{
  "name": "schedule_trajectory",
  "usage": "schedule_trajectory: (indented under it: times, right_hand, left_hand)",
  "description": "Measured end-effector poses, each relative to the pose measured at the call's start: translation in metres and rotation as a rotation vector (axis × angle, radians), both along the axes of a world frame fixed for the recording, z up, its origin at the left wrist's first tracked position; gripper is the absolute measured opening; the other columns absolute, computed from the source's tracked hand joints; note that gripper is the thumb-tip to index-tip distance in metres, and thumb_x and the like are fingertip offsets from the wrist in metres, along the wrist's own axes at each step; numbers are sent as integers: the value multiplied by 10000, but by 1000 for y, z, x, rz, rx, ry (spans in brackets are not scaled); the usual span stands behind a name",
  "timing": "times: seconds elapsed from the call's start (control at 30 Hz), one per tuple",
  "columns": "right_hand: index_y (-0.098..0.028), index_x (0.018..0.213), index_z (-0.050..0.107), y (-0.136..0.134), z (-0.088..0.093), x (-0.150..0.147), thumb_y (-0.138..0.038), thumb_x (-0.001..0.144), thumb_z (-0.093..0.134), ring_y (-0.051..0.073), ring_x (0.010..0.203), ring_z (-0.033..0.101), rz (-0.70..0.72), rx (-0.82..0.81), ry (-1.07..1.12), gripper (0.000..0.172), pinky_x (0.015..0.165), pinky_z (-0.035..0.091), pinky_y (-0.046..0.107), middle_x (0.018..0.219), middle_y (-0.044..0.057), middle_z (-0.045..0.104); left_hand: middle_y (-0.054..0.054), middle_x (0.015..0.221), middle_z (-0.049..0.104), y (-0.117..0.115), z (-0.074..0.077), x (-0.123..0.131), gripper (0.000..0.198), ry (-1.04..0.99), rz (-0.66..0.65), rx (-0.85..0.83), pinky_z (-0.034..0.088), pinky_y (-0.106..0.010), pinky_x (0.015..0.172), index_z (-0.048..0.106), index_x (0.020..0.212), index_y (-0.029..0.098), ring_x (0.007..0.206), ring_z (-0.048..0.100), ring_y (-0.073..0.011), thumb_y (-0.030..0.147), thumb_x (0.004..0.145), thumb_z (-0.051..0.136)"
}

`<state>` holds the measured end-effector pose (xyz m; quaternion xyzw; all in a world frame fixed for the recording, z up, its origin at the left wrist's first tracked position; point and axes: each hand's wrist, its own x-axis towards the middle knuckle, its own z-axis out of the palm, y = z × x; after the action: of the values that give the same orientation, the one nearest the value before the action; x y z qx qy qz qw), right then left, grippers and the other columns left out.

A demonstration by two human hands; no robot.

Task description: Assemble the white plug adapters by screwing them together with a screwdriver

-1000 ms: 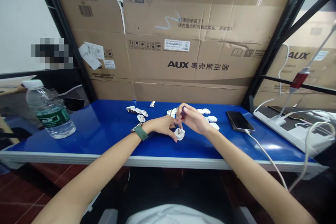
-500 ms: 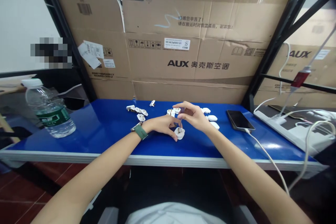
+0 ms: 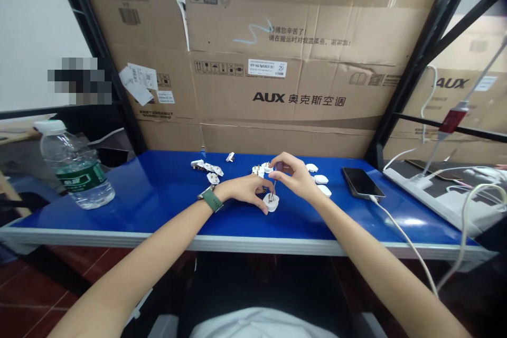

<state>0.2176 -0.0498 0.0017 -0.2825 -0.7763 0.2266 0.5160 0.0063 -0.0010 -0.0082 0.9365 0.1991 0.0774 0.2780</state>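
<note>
On the blue tabletop a white plug [image 3: 271, 203] lies with its metal pins up. My left hand [image 3: 250, 191] grips this plug, thumb on the near side and fingers round the far side. Above it, my right hand [image 3: 292, 174] pinches the handle of a screwdriver [image 3: 274, 188]. The thin shaft points down, and its tip meets the plug among the pins. Several more plug pieces [image 3: 259, 170] sit just behind my hands. Smooth white plug covers [image 3: 320, 179] lie to the right of my right hand.
More plug parts [image 3: 213, 170] are grouped at the back left, with a single piece [image 3: 230, 157] near the cardboard [image 3: 237, 105]. A water bottle [image 3: 79, 169] stands at left. A phone [image 3: 362, 182] on a white cable and a power strip [image 3: 431, 195] lie at right.
The screwdriver now leans a little more, its handle shifted slightly to the right with my right hand's fingers. My left hand and the plug stay in place.
</note>
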Motion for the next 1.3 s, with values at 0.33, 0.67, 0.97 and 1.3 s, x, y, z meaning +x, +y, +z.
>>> schedule_trajectory:
  times: [0.33, 0.67, 0.97, 1.3]
  right_hand:
    - [-235, 1228, 685, 0, -3, -3, -344, 920, 706, 163, 777, 597, 15, 54, -34, 328, 730, 529, 309, 984, 49, 666]
    - [-222, 1294, 696, 0, 2, 1, -366, 981, 614, 168, 820, 668, 215, -80, 24, 354, 775, 577, 324, 1015, 60, 713]
    - [-231, 1085, 782, -1, -1, -5, -382, 897, 719, 123, 653, 616, 115, -128, 48, 250, 515, 566, 244, 944, 45, 634]
    - [-231, 1116, 780, -3, 3, -5, -399, 864, 757, 146, 685, 639, 101, -153, 55, 303, 491, 561, 243, 892, 32, 610]
  left_hand:
    - [73, 611, 357, 1, -2, 0, 538, -10, 21, 13, 256, -249, 527, 705, 1076, 195, 552, 347, -113, 543, 693, 854]
    - [57, 632, 436, -3, 2, 1, 554, 21, 32, 48, 301, -258, 560, 701, 1106, 223, 566, 403, -124, 587, 709, 827]
    - [43, 674, 496, -5, 3, 1, 511, 15, 14, 158, 325, -253, 559, 700, 1096, 231, 599, 462, -133, 575, 736, 810]
    - [9, 733, 615, -15, 6, 2, 465, 7, -1, 414, 345, -255, 603, 715, 1096, 249, 685, 578, -164, 618, 813, 728]
